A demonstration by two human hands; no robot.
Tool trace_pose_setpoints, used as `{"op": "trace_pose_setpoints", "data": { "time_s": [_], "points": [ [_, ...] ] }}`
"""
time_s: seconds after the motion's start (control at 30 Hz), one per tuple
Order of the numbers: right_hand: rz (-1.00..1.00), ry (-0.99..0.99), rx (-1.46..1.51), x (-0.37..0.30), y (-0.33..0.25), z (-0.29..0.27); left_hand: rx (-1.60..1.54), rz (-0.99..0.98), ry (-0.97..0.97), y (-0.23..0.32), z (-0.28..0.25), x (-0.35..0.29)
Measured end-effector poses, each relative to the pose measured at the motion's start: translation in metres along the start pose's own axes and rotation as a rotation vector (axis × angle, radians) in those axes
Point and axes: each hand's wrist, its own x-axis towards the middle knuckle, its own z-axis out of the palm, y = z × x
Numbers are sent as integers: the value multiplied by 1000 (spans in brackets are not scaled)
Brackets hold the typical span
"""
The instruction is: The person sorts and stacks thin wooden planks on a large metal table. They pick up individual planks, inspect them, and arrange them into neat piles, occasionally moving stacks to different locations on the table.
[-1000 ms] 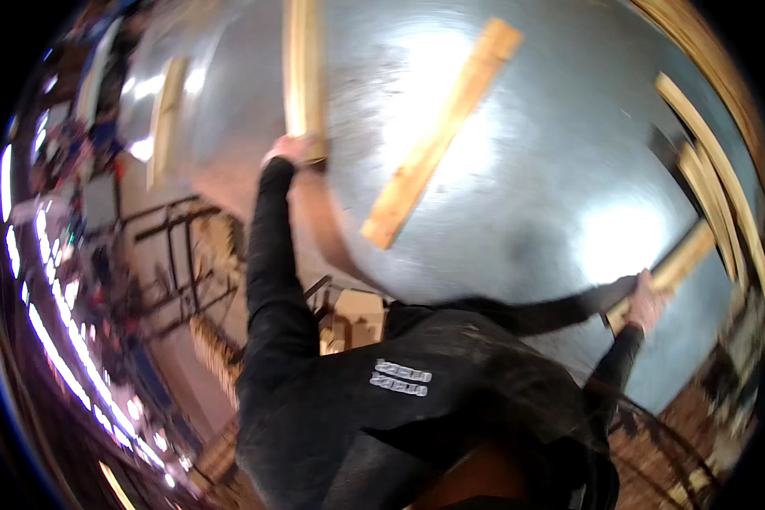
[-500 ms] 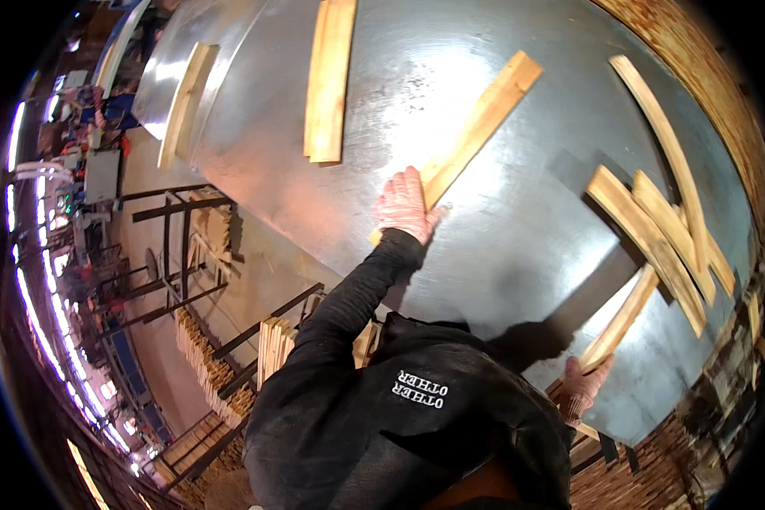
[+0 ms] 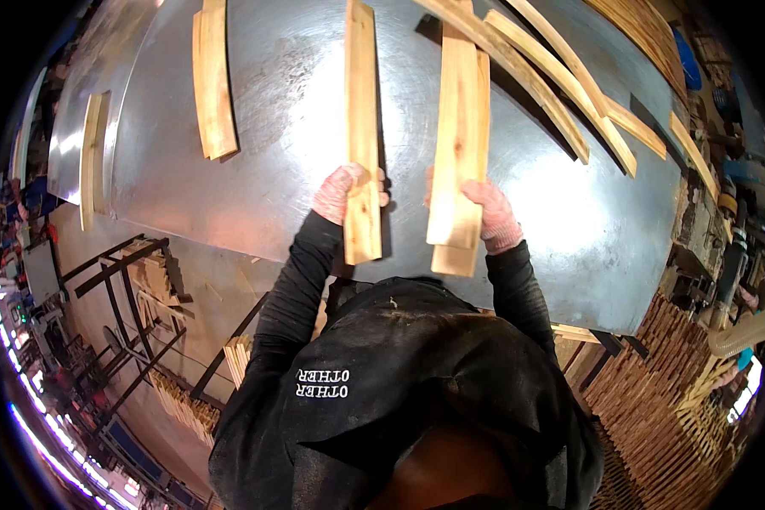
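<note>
My left hand [image 3: 338,194], apparently gloved, is closed round the near part of a long pale wooden board [image 3: 361,110], its fingertips showing past the right edge. Over to the right, my right hand [image 3: 493,214] grips two overlapping wooden boards [image 3: 457,153] by their near end, thumb on top and fingers underneath. The upper board covers most of the lower one, which shows along the right edge and at the near end. Both hands are above a shiny metal tabletop [image 3: 280,204], with a gap between the boards they hold.
A pair of boards [image 3: 213,93] lies left on the tabletop, and another board [image 3: 92,161] farther left. Several loose strips [image 3: 561,85] cross each other at the far right. Stacked wood [image 3: 646,382] stands beyond the table's right edge, and a dark metal rack [image 3: 127,297] at the left.
My right hand has come from the far right to beside my left, now gripping two boards. My left hand's board has swung from slanted to nearly straight ahead. The view has turned right.
</note>
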Motion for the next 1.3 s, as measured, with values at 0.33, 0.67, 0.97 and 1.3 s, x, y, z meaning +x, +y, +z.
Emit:
{"op": "trace_pose_setpoints", "data": {
  "time_s": [0.33, 0.67, 0.97, 1.3],
  "points": [
    [43, -75, 5, 36, 7, 15, -129, -74, -167, -14, 2, 12],
    [-402, 397, -1598, 100, -46, -55, -246, -45, -143, -33, 22, 27],
    [185, 595, -1756, 93, -108, -160, 923, 134, 455, 23, -7, -3],
    [-338, 292, -873, 121, -121, -40, 1797, -150, 970, 17, -14, -17]
  ]
}}
